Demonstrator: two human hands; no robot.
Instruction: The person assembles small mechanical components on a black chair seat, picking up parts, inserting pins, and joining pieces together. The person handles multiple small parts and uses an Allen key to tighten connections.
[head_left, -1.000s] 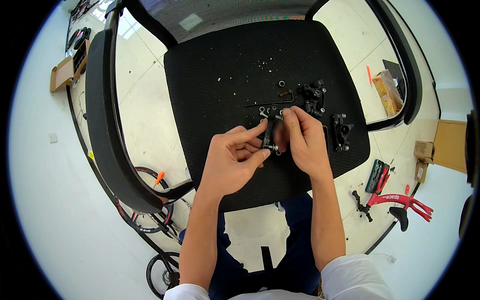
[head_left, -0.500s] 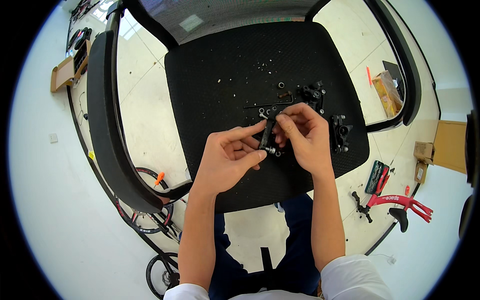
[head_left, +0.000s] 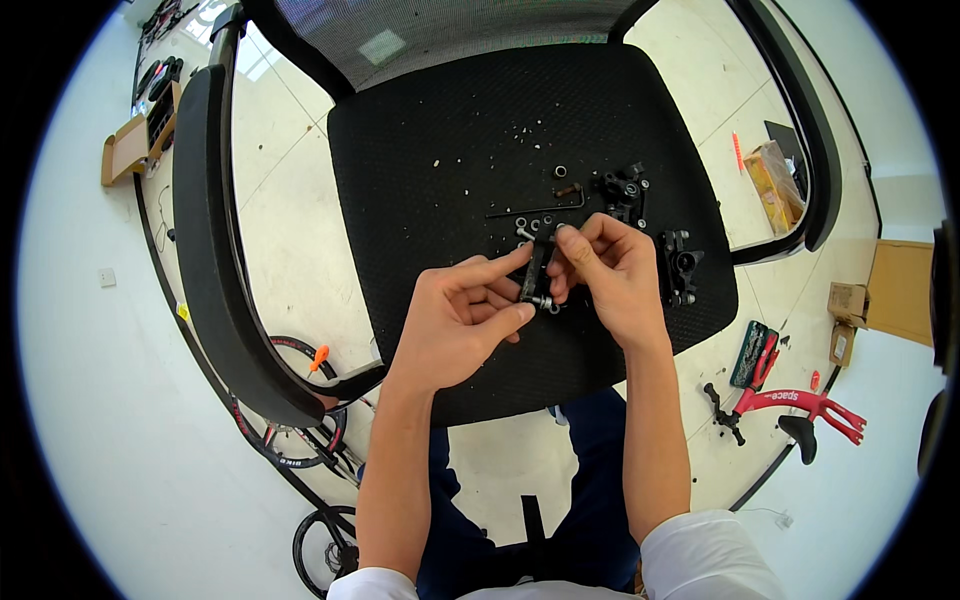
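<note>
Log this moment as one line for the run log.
left hand: pinches small black part | right hand: holds same part | surface: black chair seat | nearby: hex key, black clamp pieces

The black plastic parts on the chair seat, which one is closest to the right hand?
The black bracket part just right of the right hand, almost against its knuckles. The other loose black part lies farther up the chair seat, beyond the fingertips.
</note>
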